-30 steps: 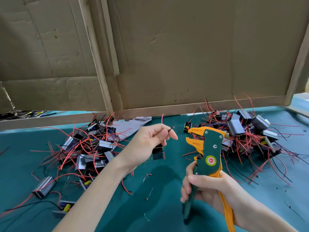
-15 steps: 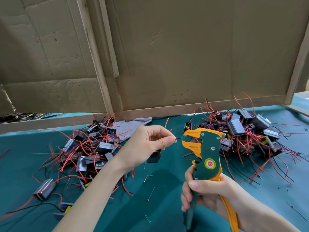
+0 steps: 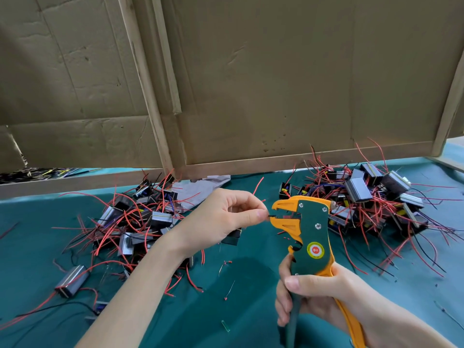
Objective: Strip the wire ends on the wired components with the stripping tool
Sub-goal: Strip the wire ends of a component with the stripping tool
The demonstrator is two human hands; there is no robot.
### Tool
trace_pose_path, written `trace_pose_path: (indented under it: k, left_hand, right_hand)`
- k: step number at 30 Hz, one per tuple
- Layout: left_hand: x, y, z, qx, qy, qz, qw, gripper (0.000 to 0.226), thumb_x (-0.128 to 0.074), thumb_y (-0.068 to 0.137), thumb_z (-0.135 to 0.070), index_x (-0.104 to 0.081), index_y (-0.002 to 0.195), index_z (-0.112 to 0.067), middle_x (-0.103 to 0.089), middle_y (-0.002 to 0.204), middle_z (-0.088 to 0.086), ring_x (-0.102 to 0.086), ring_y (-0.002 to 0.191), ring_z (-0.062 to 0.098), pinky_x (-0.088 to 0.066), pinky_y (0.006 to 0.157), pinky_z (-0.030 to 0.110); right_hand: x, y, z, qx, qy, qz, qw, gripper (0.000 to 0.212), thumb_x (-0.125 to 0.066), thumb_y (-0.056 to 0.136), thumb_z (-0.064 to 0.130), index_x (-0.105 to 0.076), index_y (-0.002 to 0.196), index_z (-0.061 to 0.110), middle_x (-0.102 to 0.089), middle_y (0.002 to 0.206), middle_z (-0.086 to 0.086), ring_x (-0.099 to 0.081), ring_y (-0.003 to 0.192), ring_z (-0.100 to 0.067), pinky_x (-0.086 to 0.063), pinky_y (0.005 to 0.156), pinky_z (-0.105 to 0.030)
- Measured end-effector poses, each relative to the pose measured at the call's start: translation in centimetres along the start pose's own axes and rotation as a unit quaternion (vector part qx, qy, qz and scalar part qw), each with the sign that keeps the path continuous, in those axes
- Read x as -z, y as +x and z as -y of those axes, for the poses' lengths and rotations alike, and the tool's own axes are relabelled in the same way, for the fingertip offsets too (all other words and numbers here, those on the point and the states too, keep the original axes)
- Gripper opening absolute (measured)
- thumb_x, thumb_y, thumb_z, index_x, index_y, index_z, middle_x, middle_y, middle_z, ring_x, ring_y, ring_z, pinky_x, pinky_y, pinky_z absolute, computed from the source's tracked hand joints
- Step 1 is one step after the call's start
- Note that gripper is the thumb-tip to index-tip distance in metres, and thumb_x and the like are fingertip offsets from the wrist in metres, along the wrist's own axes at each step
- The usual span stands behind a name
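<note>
Above the green bench, the left hand pinches a dark wire end between thumb and forefinger. The hand covers most of the wire, and its small black component hangs half hidden below the palm. The right hand has its grip closed round the stripping tool, whose handle ends run out of frame. Half a second ago the tip stood short of the open orange jaws; now it lies between them.

The stripping tool is green and orange, the table cover teal, the wires mostly red.
</note>
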State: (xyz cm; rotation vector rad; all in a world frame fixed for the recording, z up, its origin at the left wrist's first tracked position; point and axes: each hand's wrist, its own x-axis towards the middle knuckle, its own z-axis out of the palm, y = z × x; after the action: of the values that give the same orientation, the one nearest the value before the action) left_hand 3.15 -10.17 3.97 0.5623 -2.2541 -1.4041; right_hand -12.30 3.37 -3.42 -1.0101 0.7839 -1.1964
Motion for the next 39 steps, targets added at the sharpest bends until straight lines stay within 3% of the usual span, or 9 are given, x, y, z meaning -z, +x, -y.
trace_pose_path:
  k: [9, 14, 17, 21, 25, 28, 33, 36, 39]
  left_hand:
    - [0.8, -0.4, -0.7, -0.008, 0.029, 0.034, 0.999, 0.011, -0.066, 0.087, -0.013, -0.069, 0.077, -0.017, -0.063, 0.066, -0.014, -0.052, 0.06, -0.004, -0.04, 0.058, 0.008]
    - [0.5, -0.1, 0.0, 0.003, 0.066, 0.03, 0.997, 0.008, -0.068, 0.085, -0.022, -0.07, 0.081, -0.016, -0.063, 0.07, -0.007, -0.05, 0.065, 0.004, -0.04, 0.063, 0.016]
    - [0.1, 0.4, 1.1, 0.015, 0.11, 0.013, 0.994, 0.01, -0.066, 0.089, -0.02, -0.068, 0.079, -0.018, -0.061, 0.067, -0.009, -0.05, 0.063, 0.006, -0.042, 0.064, 0.02]
    - [0.6, 1.0, 1.6, 0.0, 0.146, -0.085, 0.986, 0.011, -0.066, 0.089, -0.02, -0.066, 0.078, -0.021, -0.064, 0.074, -0.006, -0.051, 0.065, 0.004, -0.042, 0.066, 0.017]
    - [0.4, 3.2, -0.3, -0.083, 0.094, -0.277, 0.953, 0.012, -0.061, 0.092, -0.012, -0.066, 0.082, -0.015, -0.066, 0.076, -0.002, -0.048, 0.063, 0.003, -0.04, 0.064, 0.015]
    - [-1.3, 6.6, -2.7, -0.128, 0.046, -0.332, 0.933, 0.007, -0.06, 0.092, -0.01, -0.064, 0.087, -0.013, -0.064, 0.079, -0.005, -0.058, 0.072, 0.011, -0.05, 0.074, 0.03]
    - [-6.8, 11.3, -5.7, -0.133, -0.016, -0.246, 0.96, 0.013, -0.057, 0.093, -0.004, -0.062, 0.104, -0.001, -0.066, 0.105, 0.012, -0.062, 0.095, 0.023, -0.05, 0.09, 0.036]
    - [-8.4, 11.2, -5.4, -0.089, 0.016, -0.085, 0.992, 0.04, -0.053, 0.096, -0.007, -0.049, 0.134, -0.017, -0.048, 0.141, 0.01, -0.051, 0.122, 0.023, -0.041, 0.097, 0.029]
    - [-7.2, 8.8, -3.7, -0.073, 0.061, -0.036, 0.995, 0.057, -0.054, 0.095, -0.012, -0.033, 0.143, -0.033, -0.044, 0.143, 0.009, -0.056, 0.116, 0.016, -0.044, 0.09, 0.02]
  right_hand:
    - [0.0, -0.5, 0.3, -0.033, -0.059, -0.006, 0.998, 0.032, -0.082, 0.075, 0.03, -0.058, 0.071, 0.009, -0.056, 0.054, -0.014, -0.058, 0.05, -0.028, -0.051, 0.059, -0.039]
    - [-1.4, -0.2, -0.6, -0.062, -0.03, -0.148, 0.987, 0.047, -0.085, 0.056, 0.034, -0.044, 0.05, 0.011, -0.035, 0.04, -0.009, -0.037, 0.029, -0.019, -0.038, 0.039, -0.026]
    - [-1.7, -0.1, -0.9, -0.052, 0.022, -0.119, 0.991, 0.04, -0.085, 0.059, 0.029, -0.05, 0.057, 0.009, -0.043, 0.047, -0.014, -0.046, 0.038, -0.025, -0.044, 0.045, -0.033]
    - [-1.4, 0.3, -0.3, -0.029, 0.104, -0.062, 0.992, 0.022, -0.078, 0.067, 0.013, -0.058, 0.072, 0.005, -0.054, 0.069, -0.022, -0.058, 0.064, -0.036, -0.053, 0.068, -0.047]
    - [-0.8, 0.6, -0.4, -0.036, 0.14, -0.13, 0.981, 0.029, -0.08, 0.055, 0.011, -0.057, 0.072, 0.004, -0.053, 0.069, -0.022, -0.057, 0.061, -0.036, -0.055, 0.065, -0.046]
    - [-0.6, 0.8, -0.6, -0.044, 0.155, -0.151, 0.975, 0.028, -0.08, 0.054, 0.009, -0.058, 0.071, 0.004, -0.053, 0.071, -0.021, -0.057, 0.062, -0.035, -0.055, 0.064, -0.045]
    - [0.0, 0.9, -1.0, -0.068, 0.191, -0.147, 0.968, 0.032, -0.085, 0.049, 0.005, -0.064, 0.072, 0.003, -0.054, 0.073, -0.021, -0.058, 0.063, -0.035, -0.056, 0.066, -0.046]
    - [0.4, 1.0, -1.2, -0.07, 0.208, -0.16, 0.962, 0.043, -0.092, 0.039, 0.004, -0.066, 0.073, 0.002, -0.055, 0.072, -0.021, -0.058, 0.062, -0.036, -0.055, 0.065, -0.047]
    - [0.4, 1.3, -1.2, -0.071, 0.214, -0.173, 0.959, 0.045, -0.092, 0.035, 0.004, -0.065, 0.071, 0.002, -0.055, 0.071, -0.021, -0.058, 0.06, -0.035, -0.055, 0.061, -0.046]
